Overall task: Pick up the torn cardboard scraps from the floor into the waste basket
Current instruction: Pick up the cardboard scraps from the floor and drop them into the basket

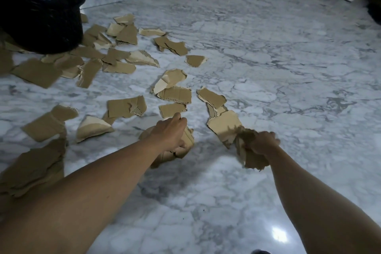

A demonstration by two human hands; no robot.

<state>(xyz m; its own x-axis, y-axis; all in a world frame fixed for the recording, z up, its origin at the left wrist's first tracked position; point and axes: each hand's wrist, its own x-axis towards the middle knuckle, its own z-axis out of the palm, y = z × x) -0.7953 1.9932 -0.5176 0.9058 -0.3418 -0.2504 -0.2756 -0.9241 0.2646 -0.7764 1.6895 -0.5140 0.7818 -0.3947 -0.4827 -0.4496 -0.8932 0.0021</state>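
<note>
Two hands we logged: left hand [172, 134] clenched on gathered scraps [186, 144]; right hand [262, 143] gripped a torn wad [250, 156]; loose pieces [125, 106] littered marble floor [268, 57] beside bag-lined waste basket [41, 6].

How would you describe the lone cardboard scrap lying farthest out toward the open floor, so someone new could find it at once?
Start at the black-bagged waste basket at upper left, with the scatter of scraps beside it. Follow that scatter right to its outer edge, where open marble floor begins. The scrap is small and roughly triangular, and unlike its overlapping neighbours it touches no other piece.
</note>
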